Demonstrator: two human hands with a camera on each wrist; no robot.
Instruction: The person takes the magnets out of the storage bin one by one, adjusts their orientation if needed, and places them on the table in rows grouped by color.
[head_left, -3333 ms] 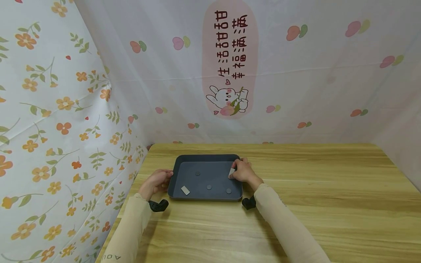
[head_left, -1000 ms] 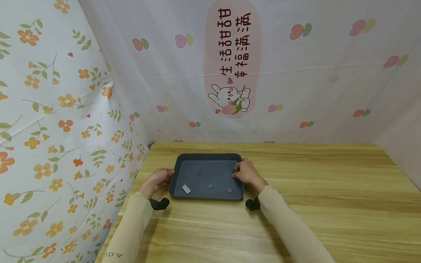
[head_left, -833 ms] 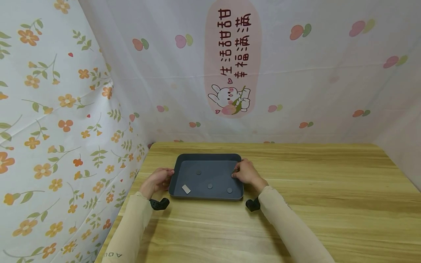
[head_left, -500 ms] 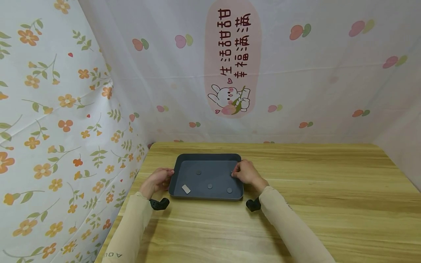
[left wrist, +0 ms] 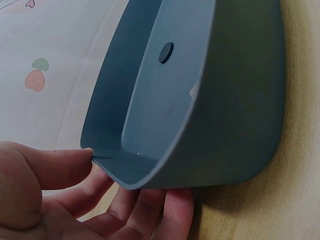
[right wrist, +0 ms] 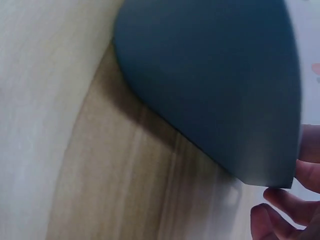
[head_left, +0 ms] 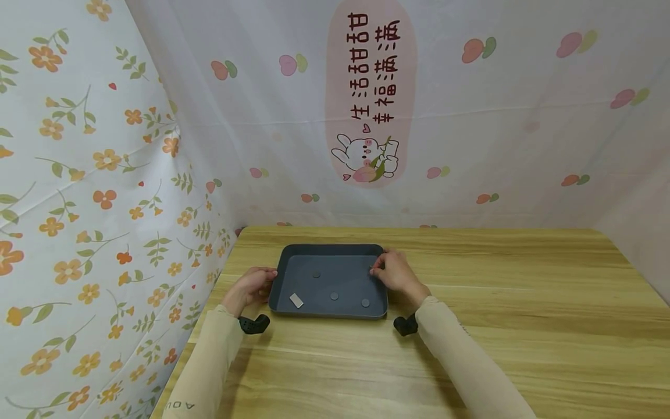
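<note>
A shallow blue-grey tray point(head_left: 324, 315) is on the wooden table. My left hand point(head_left: 256, 284) grips its left end; in the left wrist view the thumb lies at the rim and the fingers bend under it. At the right end, my right hand point(head_left: 394, 271) reaches over the rim, thumb and forefinger inside. A small dark flat piece point(head_left: 370, 269) shows at those fingertips, mostly hidden; I cannot tell its kind. In the tray lie a pale rectangular piece point(head_left: 296, 300) and grey discs: one disc point(head_left: 316, 274) at the back, another point(head_left: 334, 296) mid-front, a third point(head_left: 365, 302) front right.
The wooden table point(head_left: 502, 314) extends right and forward of the tray. A flowered cloth point(head_left: 104, 198) hangs along the left side, and a white printed cloth point(head_left: 450, 128) hangs behind the table. Black wrist mounts point(head_left: 254, 325) sit near the tray's front corners.
The pale rectangular piece seen in the right fingers 3.3 seconds ago no longer shows there. The right hand has since shifted slightly right. The left hand keeps its grip on the tray.
</note>
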